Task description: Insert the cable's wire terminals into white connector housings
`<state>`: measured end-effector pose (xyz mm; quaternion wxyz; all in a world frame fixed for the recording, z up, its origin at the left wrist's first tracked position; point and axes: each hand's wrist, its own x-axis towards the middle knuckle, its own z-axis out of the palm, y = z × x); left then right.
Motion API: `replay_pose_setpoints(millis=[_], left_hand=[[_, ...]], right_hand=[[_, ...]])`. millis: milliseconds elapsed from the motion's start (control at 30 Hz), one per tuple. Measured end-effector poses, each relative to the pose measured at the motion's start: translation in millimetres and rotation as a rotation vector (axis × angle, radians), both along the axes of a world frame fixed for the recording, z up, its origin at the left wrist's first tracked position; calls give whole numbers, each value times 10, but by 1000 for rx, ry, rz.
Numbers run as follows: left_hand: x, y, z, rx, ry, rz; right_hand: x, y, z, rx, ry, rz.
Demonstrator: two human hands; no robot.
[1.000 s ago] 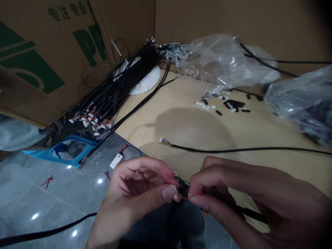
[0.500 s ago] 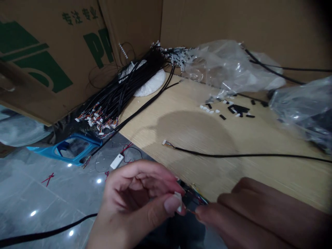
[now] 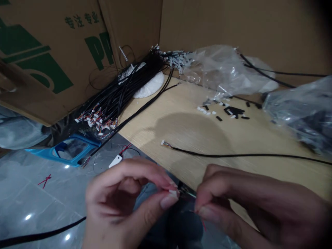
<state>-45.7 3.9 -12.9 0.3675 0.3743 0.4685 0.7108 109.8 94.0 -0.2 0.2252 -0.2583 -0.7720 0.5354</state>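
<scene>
My left hand (image 3: 129,204) pinches a small white connector housing (image 3: 173,193) between thumb and forefinger. To its right, my right hand (image 3: 230,204) has its thumb and fingertips closed on thin coloured wires (image 3: 191,194). Some of these wires span the short gap between the two hands; a red end hangs below the right fingertips. Both hands are in front of the table's near edge. Behind them a black cable (image 3: 220,155) lies on the table, with a white connector (image 3: 163,143) on its left end.
A thick bundle of black cables (image 3: 129,83) lies at the table's left corner. Clear plastic bags (image 3: 212,69) and loose black and white connector pieces (image 3: 234,111) are at the back right. Cardboard walls (image 3: 233,27) stand behind. A blue plastic frame (image 3: 64,159) sits below, left.
My right hand has turned and risen slightly, with its thumb now showing. The left hand has shifted a little left with the white connector housing. The view has moved slightly.
</scene>
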Motion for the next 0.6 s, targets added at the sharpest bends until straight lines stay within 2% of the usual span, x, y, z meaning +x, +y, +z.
replay_pose_setpoints(millis=[67,133,233,367,600], left_hand=[[2,38,10,46,64,15],[-14,85,18,67,108,-60],[-58,155,31,55,66,-221],[-94,207,42,4,-68,-326],[-84,204,41,0,-61,-325]], right_hand=[[-3,43,31,-318,-76,27],[13,78,31,-619,-110,71],[44,106,12,-898,-57,105],[48,117,28,-1025,15,122],[-8,155,86,-1121,-9,111]])
